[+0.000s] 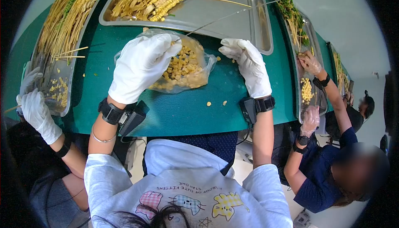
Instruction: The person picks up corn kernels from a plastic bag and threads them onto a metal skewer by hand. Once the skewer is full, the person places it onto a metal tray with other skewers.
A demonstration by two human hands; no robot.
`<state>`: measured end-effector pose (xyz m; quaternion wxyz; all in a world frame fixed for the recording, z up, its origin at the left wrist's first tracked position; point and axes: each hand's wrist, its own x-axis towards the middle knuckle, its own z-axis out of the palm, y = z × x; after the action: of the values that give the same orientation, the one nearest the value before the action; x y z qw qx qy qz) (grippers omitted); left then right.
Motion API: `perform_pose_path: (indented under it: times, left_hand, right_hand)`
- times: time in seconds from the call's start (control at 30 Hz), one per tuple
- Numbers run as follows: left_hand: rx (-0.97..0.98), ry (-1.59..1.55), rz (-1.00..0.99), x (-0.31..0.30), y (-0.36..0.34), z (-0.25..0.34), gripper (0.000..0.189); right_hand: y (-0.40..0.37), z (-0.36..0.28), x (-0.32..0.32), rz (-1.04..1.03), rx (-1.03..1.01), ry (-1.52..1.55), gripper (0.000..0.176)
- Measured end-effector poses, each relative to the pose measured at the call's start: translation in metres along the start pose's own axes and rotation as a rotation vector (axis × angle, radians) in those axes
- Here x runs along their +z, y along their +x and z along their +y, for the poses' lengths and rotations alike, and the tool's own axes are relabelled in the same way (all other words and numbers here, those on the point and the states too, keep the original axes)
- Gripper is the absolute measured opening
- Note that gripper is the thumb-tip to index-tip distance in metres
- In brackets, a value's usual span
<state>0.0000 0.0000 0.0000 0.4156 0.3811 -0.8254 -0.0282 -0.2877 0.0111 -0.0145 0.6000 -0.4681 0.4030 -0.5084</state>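
My left hand (143, 64), in a white glove, is closed in a pinch over the left side of a clear plastic bag. A thin skewer (232, 17) runs from its fingertips up and to the right, across the big metal tray. The bag (209, 64) lies on the green table and holds many small yellowish round pieces (183, 68). To the right of the bag is my right hand (247, 66), also white-gloved, with its fingers curled together. What those fingers hold, if anything, I cannot make out.
The metal tray (224, 12) ahead holds filled skewers (166, 3). A left tray (62, 103) and a right tray (304, 95) carry more skewers and loose pieces. Co-workers' gloved hands (37, 113) (311, 64) are at both sides. Crumbs (208, 103) dot the green table (166, 118).
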Motion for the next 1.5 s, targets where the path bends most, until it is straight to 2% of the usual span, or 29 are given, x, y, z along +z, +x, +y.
perform_pose_path:
  times: [0.37, 0.47, 0.77, 1.03, 1.17, 1.27, 1.37, 1.5]
  left_hand:
    - [-0.057, -0.026, 0.001, 0.001, 0.000, 0.002, 0.014]
    - [-0.007, -0.008, 0.040, -0.001, 0.003, 0.004, 0.012]
    - [-0.018, 0.009, -0.019, -0.004, 0.002, 0.003, 0.013]
    - [-0.020, 0.000, -0.030, 0.001, -0.001, -0.005, 0.014]
    - [0.004, -0.068, 0.011, 0.006, -0.001, -0.011, 0.013]
    - [-0.076, -0.048, -0.121, 0.001, 0.000, -0.010, 0.013]
    - [-0.073, -0.059, -0.093, 0.001, 0.002, -0.005, 0.014]
    - [-0.016, -0.125, -0.058, 0.000, 0.004, -0.002, 0.017]
  right_hand:
    - [0.001, 0.001, -0.003, -0.013, 0.002, -0.022, 0.045]
    - [0.002, -0.001, -0.002, -0.023, 0.000, -0.025, 0.045]
    - [0.003, -0.001, 0.000, -0.022, -0.002, -0.014, 0.042]
    - [0.000, -0.002, 0.004, -0.087, -0.100, -0.087, 0.042]
    - [0.003, -0.002, 0.001, -0.057, -0.033, -0.044, 0.043]
    - [0.002, 0.000, 0.001, -0.069, -0.087, -0.084, 0.044]
    - [0.006, 0.001, -0.004, -0.067, 0.010, -0.035, 0.042]
    - [0.001, -0.007, 0.007, -0.075, 0.015, -0.131, 0.043]
